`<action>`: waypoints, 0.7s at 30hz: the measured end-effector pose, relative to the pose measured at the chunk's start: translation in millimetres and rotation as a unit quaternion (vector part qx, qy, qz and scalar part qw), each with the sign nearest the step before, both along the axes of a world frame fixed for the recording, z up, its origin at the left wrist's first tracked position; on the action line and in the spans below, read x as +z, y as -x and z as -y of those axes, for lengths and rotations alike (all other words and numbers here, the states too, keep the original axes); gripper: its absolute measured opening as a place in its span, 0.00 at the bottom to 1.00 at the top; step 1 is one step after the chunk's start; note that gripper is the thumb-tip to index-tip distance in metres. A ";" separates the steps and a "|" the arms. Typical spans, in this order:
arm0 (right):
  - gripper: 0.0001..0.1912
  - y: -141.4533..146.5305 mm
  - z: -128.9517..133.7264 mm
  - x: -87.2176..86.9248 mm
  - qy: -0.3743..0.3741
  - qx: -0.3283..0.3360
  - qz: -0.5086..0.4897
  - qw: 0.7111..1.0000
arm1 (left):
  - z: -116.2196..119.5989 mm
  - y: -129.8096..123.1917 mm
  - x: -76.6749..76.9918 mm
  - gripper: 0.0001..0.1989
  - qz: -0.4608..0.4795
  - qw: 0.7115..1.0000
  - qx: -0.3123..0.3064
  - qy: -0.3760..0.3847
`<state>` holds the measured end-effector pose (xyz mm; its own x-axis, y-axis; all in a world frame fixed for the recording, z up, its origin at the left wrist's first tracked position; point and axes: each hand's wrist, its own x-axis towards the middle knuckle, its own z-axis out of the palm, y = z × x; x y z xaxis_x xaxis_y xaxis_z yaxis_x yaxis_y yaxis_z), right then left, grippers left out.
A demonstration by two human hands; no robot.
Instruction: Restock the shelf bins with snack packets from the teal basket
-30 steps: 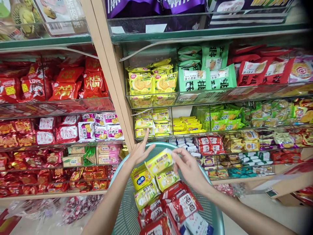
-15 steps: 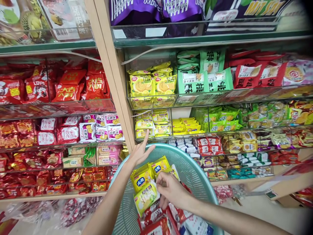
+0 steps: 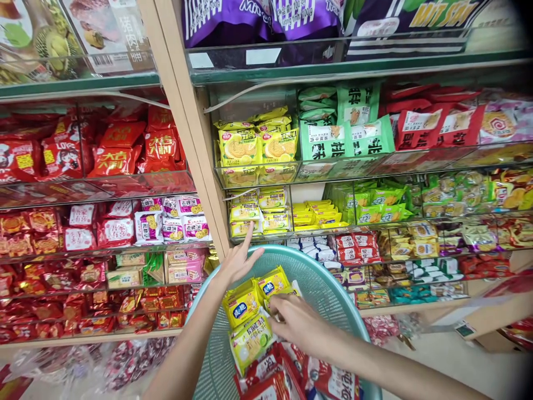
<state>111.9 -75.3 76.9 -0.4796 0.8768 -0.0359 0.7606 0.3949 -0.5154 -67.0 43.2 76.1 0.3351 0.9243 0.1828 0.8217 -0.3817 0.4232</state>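
Observation:
My left hand (image 3: 239,261) is open over the left rim of a teal plastic basket (image 3: 363,328). Its index finger stretches up to the small yellow packets (image 3: 245,221) on the shelf, its tip over the lowest one. Inside the basket, my right hand (image 3: 297,322) has its fingers bent inward at the right edge of a yellow-green packet (image 3: 252,338) with a lime picture. What lies between those fingers is hidden. Just above sits a yellow packet with a blue label (image 3: 241,308), and a similar packet (image 3: 272,282) is beside it. Red-and-white packets (image 3: 266,383) fill the lower part.
Shelves of wrapped snacks rise in front, split by a wooden post (image 3: 200,144). Clear shelf lips (image 3: 258,176) front the compartments. Lemon packets (image 3: 239,147) and green packets (image 3: 325,139) sit higher up. Plastic-wrapped goods (image 3: 133,361) lie on the floor at left.
My right hand has turned palm-down and moved slightly up in the basket. The yellow-green packet has shifted slightly. A red packet now shows at lower right where a blue-and-white one was.

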 end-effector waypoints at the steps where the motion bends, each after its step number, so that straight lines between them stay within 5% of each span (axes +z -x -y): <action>1: 0.07 -5.5 2.4 2.6 -0.015 -0.001 -0.029 0.999 | -0.1 0.0 0.0 0.38 -0.002 1.000 -0.001 0.001; 5: 0.13 -40.2 26.0 -0.3 -0.074 0.000 -0.118 0.990 | -0.6 0.2 -0.3 0.38 -0.007 1.000 -0.002 0.003; 14: 0.35 -99.2 74.7 -54.7 -0.139 0.087 0.016 0.986 | 1.8 -1.3 3.4 0.39 -0.005 1.000 0.003 0.012; 21: 0.34 -102.1 78.8 -47.7 -0.135 0.082 0.040 0.987 | 3.4 -2.5 4.4 0.39 0.001 1.000 0.007 0.015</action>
<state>213.9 -154.1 29.2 -0.6209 0.7705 0.1443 0.7090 0.6305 -0.3158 -64.5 39.8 80.5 0.3218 0.9338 0.1565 0.8259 -0.3577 0.4358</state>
